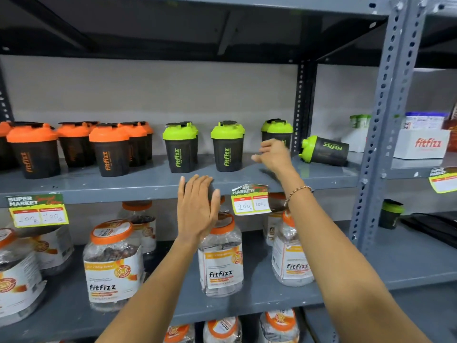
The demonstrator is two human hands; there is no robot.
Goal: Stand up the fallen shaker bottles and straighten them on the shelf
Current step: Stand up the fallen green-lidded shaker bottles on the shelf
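Note:
Black shaker bottles stand on the grey middle shelf point(148, 184). Several orange-lidded shakers point(110, 152) are grouped at the left. Green-lidded shakers point(227, 147) stand in the middle. One green-lidded shaker point(324, 151) lies on its side at the shelf's right end, lid pointing left. My right hand point(274, 154) hovers with fingers spread just in front of the rightmost upright green shaker point(280, 129), left of the fallen one. My left hand point(197, 206) is at the shelf's front edge, back toward me, curled around something dark that it mostly hides.
A perforated grey upright point(380, 120) stands right of the fallen shaker. Price tags point(249, 201) hang from the shelf edge. Clear jars with orange lids point(112, 263) fill the shelf below. A white box point(422, 144) and another green-lidded shaker point(392, 214) sit in the neighbouring bay.

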